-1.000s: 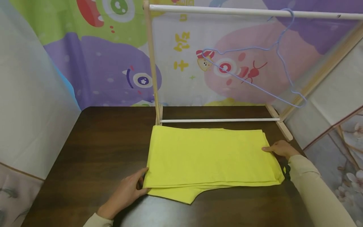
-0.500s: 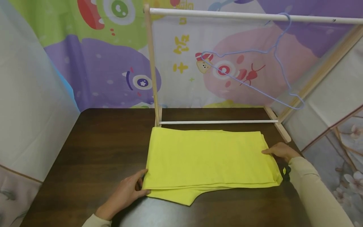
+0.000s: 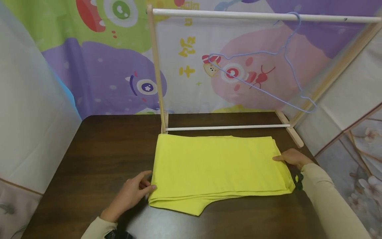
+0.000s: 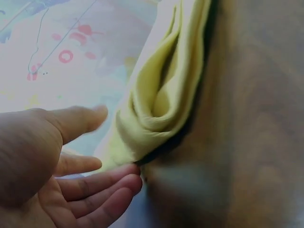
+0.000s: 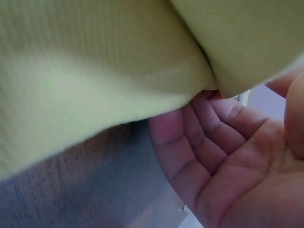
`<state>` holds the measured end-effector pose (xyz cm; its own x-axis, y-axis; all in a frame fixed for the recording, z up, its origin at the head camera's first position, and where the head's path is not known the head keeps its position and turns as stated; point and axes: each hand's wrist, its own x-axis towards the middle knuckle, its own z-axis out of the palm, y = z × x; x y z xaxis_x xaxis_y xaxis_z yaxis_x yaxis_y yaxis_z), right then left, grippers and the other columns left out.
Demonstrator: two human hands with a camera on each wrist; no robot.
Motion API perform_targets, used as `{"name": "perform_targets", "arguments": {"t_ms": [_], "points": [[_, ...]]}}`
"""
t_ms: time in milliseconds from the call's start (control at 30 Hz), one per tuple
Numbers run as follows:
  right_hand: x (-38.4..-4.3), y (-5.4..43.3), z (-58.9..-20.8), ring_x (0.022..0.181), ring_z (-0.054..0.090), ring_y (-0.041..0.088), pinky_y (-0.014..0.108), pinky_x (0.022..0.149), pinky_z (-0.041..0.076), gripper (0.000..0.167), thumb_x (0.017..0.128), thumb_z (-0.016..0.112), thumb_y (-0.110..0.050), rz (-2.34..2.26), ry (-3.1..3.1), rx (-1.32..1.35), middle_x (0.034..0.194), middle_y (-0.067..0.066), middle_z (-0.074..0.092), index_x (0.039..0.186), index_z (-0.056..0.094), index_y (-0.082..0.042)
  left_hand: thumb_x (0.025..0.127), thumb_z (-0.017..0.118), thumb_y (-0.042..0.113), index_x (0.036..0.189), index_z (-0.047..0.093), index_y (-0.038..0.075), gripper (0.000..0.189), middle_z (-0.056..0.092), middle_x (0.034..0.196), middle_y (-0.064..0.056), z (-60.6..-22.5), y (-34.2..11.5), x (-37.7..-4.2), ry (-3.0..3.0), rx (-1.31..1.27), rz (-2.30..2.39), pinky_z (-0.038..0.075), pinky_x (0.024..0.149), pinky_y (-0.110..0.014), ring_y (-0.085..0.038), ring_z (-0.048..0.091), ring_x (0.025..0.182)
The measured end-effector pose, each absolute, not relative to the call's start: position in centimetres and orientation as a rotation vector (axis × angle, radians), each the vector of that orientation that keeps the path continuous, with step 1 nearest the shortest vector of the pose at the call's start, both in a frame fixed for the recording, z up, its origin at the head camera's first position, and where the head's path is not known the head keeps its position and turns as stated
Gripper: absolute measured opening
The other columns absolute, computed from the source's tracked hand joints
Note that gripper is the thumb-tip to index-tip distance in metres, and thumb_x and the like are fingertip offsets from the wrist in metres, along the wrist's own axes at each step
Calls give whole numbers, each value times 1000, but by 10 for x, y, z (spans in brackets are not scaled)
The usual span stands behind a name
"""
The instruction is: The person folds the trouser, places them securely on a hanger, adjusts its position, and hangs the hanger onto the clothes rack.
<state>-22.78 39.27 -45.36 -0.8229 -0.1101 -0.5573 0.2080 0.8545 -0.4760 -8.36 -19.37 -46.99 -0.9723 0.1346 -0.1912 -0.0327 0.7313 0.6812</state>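
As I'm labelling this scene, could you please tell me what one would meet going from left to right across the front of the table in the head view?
Left sleeve → left hand → folded yellow cloth → right hand → right sleeve.

Head view, upper middle | yellow characters (image 3: pixel 187 46) on printed backdrop (image 3: pixel 191 96) | lowest reads "干", one above resembles "饭", topmost signs unclear | dark mark (image 3: pixel 345 19) on white top rod (image 3: pixel 238 14), upper right: illegible
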Motion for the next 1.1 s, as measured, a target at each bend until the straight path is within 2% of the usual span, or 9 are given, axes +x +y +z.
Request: {"name": "perform_targets", "arguments": {"t_ms": [167,333,433,600,800,867,1033,1100], "points": [[-226,392,-453,129,32,61,62,105,37,83,93,61,-39,-740,2439,76,141,47,28,135,32,26,93,66,30,139,48,2,57,70,104,-9,-469,-198,-101,2745,67,1082,55,76,-38,-22,67,92],[-224,395,-454,131,28,61,63,106,35,89,93,60,-42,-736,2442,87,142,46,26,137,26,27,95,63,30,139,49,-1,55,66,114,-16,-471,-199,-124,2732,25,1128,54,79,-41,-30,64,103],[-224,397,-456,133,24,61,64,108,32,92,93,59,-45,-744,2433,95,144,45,23,139,23,26,96,61,29,137,49,-3,53,66,116,-19,-472,-198,-137,2687,-10,1179,54,80,-41,-31,64,104],[-223,400,-458,134,21,62,64,108,32,95,94,58,-48,-794,2401,104,147,44,18,142,19,24,97,60,28,136,50,-5,53,65,118,-22,-478,-194,-154,2555,-76,1320,55,79,-38,-26,66,95],[-223,400,-458,135,18,62,66,108,30,97,94,59,-47,-855,2362,87,149,45,12,144,13,22,98,58,30,135,50,-6,52,58,128,-25,-482,-189,-167,2432,-206,1432,55,87,-40,-29,65,103],[-222,399,-458,135,19,62,65,108,30,96,94,60,-47,-858,2370,85,149,44,13,144,15,21,98,58,31,130,56,-4,48,61,121,-22,-481,-187,-170,2444,-238,1420,54,81,-36,-27,64,97],[-219,398,-459,134,22,61,65,107,33,91,94,61,-44,-872,2406,99,149,44,16,144,20,20,96,61,26,111,65,-4,34,64,89,-10,-482,-183,-175,2480,-266,1394,47,65,-28,-17,57,74],[-219,398,-460,134,23,61,65,106,33,88,94,62,-43,-880,2423,107,148,44,17,144,24,19,95,62,23,108,65,-5,31,65,85,-8,-482,-182,-176,2482,-264,1403,48,63,-27,-14,57,71]]}}
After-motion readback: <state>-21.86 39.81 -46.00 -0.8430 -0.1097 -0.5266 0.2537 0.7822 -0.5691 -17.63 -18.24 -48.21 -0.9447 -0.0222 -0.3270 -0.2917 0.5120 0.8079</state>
